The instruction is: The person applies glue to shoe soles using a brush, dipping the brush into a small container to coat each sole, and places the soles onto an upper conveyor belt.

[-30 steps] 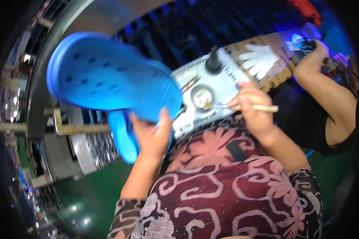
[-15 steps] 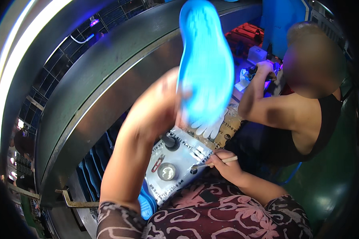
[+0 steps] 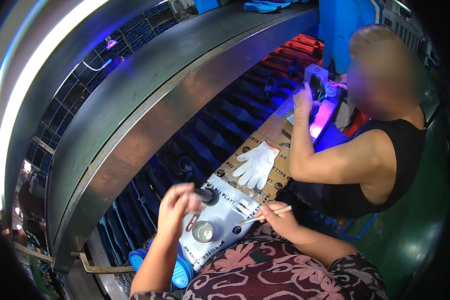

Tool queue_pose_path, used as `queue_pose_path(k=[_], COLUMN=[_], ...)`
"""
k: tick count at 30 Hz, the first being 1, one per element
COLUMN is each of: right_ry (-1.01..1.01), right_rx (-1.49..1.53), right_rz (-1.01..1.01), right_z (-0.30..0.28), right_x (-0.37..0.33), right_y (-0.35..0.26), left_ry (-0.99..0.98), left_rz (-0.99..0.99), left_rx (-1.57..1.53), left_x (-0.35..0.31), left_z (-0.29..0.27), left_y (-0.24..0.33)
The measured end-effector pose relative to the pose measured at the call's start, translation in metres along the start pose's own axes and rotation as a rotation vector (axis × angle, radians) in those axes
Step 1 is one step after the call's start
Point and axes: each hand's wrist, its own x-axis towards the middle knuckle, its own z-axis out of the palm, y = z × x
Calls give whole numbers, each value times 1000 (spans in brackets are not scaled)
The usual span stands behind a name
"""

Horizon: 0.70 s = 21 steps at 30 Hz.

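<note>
Over the white sheet, the right hand has its fingers clamped on a brush — just one — partway along the handle, pen-style, probably because that makes the tip easy to steer. The bristles point left, low over the sheet; can't tell if they touch it. The left hand is up with its fingers half bent and blurry, so I can't say whether they're apart or together, but nothing shows in it. Right by it stands one black cone; touching or not, no idea. Then there's one red tool lying flat and one glass dish between the two hands, I'd guess so either can get to it. The sheet's likely there to keep mess off whatever's underneath. Blue clog bits show on both sides of the left forearm, which hides too much to tell one from two. Farther out, one white glove lies spread on the cardboard, maybe parked there to be out of the way. Past that, a co-worker's hand is at a dark thing, and at least two blue shoes sit on the belt.
</note>
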Motion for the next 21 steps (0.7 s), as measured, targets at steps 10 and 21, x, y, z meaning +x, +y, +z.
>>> queue_pose_path(k=[10, 21], right_ry=[-171, -147], right_rx=[-44, -140], right_rz=[135, 187], right_z=[55, 87], right_x=[3, 2], right_y=[12, 10], left_ry=[929, 880], left_rz=[-221, -747], left_rx=[1568, 1044], left_x=[-275, -325], left_z=[-204, -230], left_y=[-102, -123])
